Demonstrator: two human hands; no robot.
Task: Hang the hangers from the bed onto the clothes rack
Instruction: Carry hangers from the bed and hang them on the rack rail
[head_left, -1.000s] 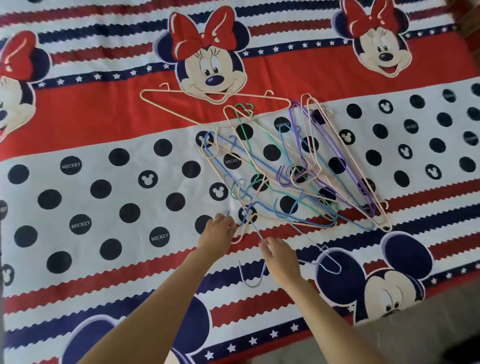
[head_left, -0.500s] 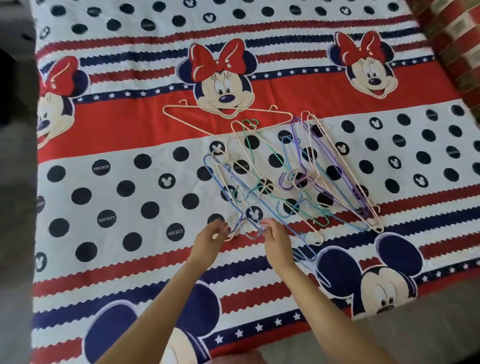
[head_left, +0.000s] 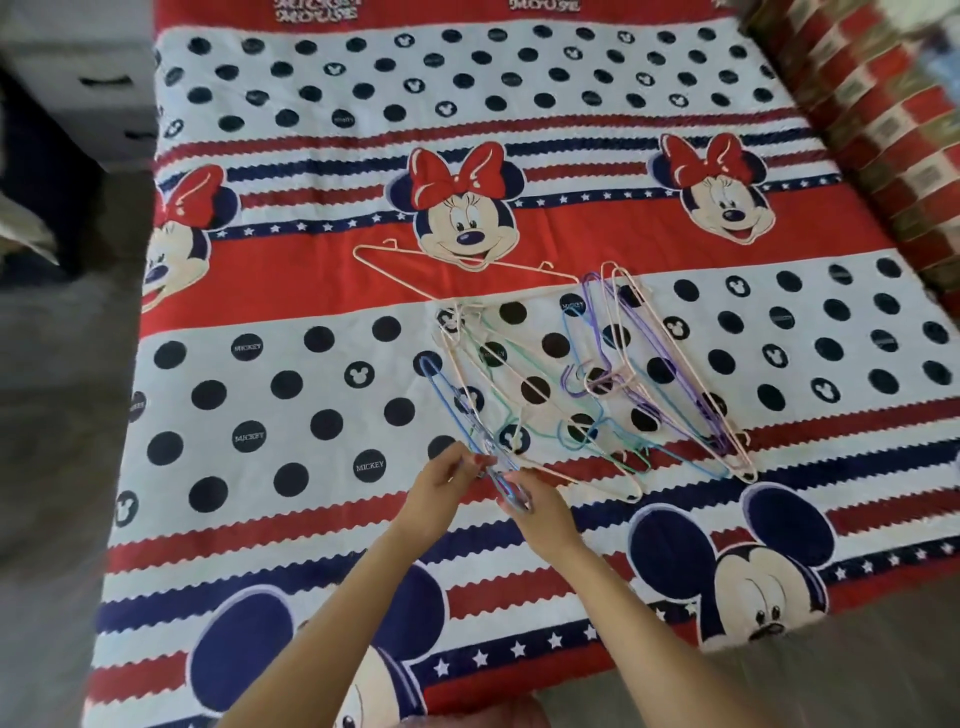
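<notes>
Head view: bedsheet printed with "MICKEY" dots and "MICKEY MOUSE" at the far edge; hangers in a tangled pile mid-bed toward the near edge. Left hand and right hand pinch the blue hanger at the pile's near left. Since 0.5 s ago the blue hanger has been pulled nearer; the camera has drawn back.

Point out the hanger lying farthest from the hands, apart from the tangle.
It is the cream hanger across the red band, just below the bow-wearing mouse face. It lies spread wide at the far edge of the pile, while the blue, green and purple ones overlap nearer the hands.
</notes>
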